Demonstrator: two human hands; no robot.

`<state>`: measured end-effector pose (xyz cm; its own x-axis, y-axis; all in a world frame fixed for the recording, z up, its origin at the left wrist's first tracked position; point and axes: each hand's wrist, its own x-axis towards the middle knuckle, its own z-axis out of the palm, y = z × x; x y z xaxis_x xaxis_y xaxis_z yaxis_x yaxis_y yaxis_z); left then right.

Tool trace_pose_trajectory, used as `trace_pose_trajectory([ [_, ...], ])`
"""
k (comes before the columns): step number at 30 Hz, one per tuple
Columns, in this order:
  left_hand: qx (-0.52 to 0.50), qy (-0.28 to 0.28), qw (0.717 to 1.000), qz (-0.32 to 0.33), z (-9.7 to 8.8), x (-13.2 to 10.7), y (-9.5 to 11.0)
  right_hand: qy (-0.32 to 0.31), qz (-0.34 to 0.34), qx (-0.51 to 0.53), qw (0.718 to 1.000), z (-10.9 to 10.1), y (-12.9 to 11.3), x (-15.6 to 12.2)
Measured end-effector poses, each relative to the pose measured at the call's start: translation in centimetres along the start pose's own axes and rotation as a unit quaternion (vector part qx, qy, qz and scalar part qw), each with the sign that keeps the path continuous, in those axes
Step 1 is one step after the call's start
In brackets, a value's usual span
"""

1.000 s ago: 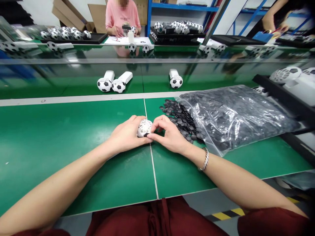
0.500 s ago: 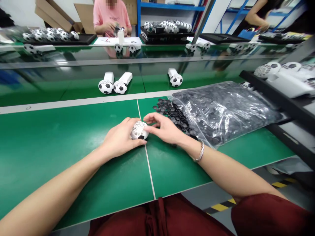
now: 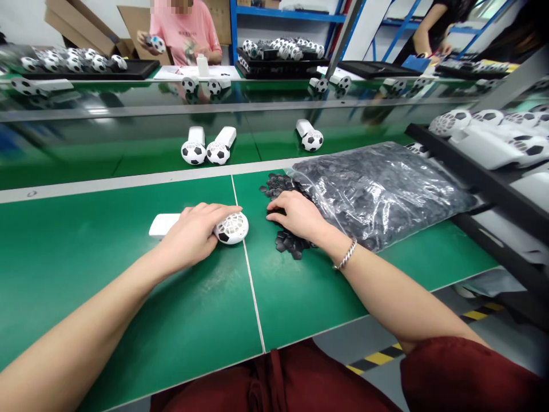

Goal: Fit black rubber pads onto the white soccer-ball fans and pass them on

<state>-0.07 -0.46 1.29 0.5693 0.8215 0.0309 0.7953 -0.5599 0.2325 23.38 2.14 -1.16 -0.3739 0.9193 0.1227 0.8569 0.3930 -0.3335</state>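
From where I sit, my left hand [image 3: 193,232] lies over the football-headed fan [image 3: 231,228], which rests on its side on the green bench [image 3: 107,257] just left of the seam. The fingers wrap the middle of it, so I only see the white grille head poking out on one side and the end of the handle on the other. One dark panel shows low on the head; the far side is hidden from me. My right hand [image 3: 295,216] is down on the loose black pieces [image 3: 283,184] spilled beside the clear bag [image 3: 377,191]. Its fingertips are buried among them and curled under, so I cannot tell whether they pinch a piece or are apart. The bag is packed with more of the same dark pieces, hard to make out singly through the glare. Beyond the bench edge three finished fans [image 3: 194,150] lie on the glossy belt. On the right a black rack [image 3: 484,183] is cut off by the frame. Across the line a person in pink [image 3: 184,34] holds another fan.
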Motion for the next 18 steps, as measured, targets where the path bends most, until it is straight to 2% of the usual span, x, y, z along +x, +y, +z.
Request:
trace_pose_trajectory([
  [6, -0.010, 0.009, 0.999, 0.050, 0.4, 0.1, -0.3, -0.010, -0.055, -0.051, 0.997, 0.4, -0.3, 0.1],
  [8, -0.016, 0.008, 0.999, 0.036, 0.5, 0.1, -0.4, 0.009, -0.055, 0.001, 0.998, 0.3, -0.4, 0.0],
  [11, -0.031, -0.005, 0.999, 0.006, 0.5, 0.1, -0.5, 0.031, -0.062, 0.145, 0.987, -0.1, -0.9, -0.5],
  [14, -0.035, -0.013, 0.999, 0.000, 0.5, 0.1, -0.3, 0.031, -0.136, 0.227, 0.964, -0.5, -1.6, -0.9],
  [18, -0.044, -0.005, 0.999, -0.004, 0.3, 0.1, 0.0, 0.010, -0.221, 0.241, 0.945, -0.6, -2.4, -1.4],
])
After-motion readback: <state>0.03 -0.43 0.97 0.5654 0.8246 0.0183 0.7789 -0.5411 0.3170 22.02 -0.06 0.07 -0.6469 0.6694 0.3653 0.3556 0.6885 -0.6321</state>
